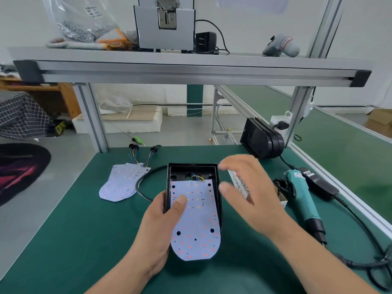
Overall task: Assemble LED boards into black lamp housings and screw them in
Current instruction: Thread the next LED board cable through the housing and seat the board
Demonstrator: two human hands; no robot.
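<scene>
A black lamp housing [180, 169] lies open on the green mat in front of me. A white LED board [197, 228] with red and orange dots lies in it, its rounded end sticking out over the near edge; coloured wires join its far end to the housing. My left hand [161, 225] grips the housing's left side, thumb pressing on the board. My right hand [252, 198] hovers blurred to the right of the housing, fingers spread, holding nothing. It partly hides a small box of screws [238, 183].
A stack of spare LED boards [121, 183] with wires lies to the left. A teal electric screwdriver [303, 198] with cable lies at the right. Stacked black housings [263, 137] stand at the back right. An aluminium shelf [191, 66] spans overhead.
</scene>
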